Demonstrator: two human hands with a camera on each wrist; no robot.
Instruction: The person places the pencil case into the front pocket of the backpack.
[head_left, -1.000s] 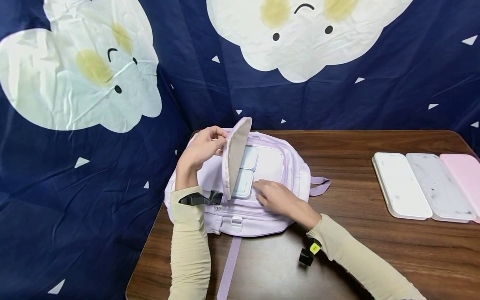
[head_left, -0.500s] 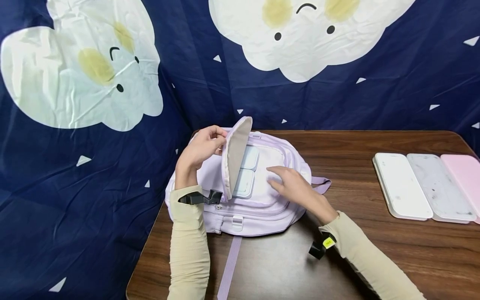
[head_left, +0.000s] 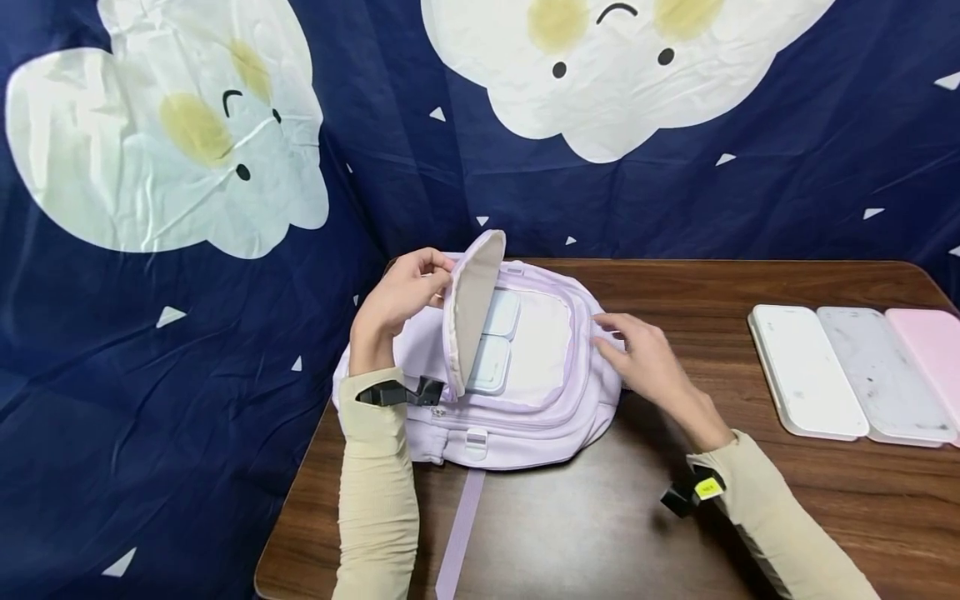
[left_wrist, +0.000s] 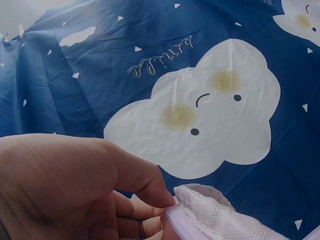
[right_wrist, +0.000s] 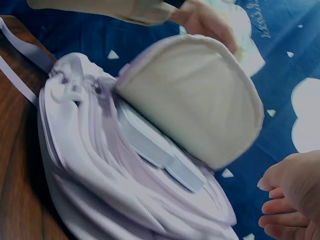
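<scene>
A light purple backpack (head_left: 525, 437) lies on the table, its front pocket flap (head_left: 475, 308) lifted upright. My left hand (head_left: 401, 296) pinches the flap's edge between thumb and fingers; the left wrist view shows the thumb (left_wrist: 155, 187) on the hem. Inside the pocket, two pale blue flat cases (head_left: 491, 364) lie side by side, partly hidden behind the flap in the head view. By the right side of the backpack hovers my right hand (head_left: 648, 358), fingers loosely extended and holding nothing. In the right wrist view the same hand (right_wrist: 295, 200) appears apart from the pocket.
Three flat boxes lie side by side at the table's right: a white one (head_left: 806, 371), a greyish translucent one (head_left: 885, 375) and a pink one (head_left: 930, 346). A purple strap (head_left: 460, 533) runs toward the front edge. A dark blue cloud-print cloth (head_left: 390, 125) hangs behind.
My right hand has moved away from the pale blue cases, rightward to the side of the backpack. My left hand keeps the flap raised in the same place.
</scene>
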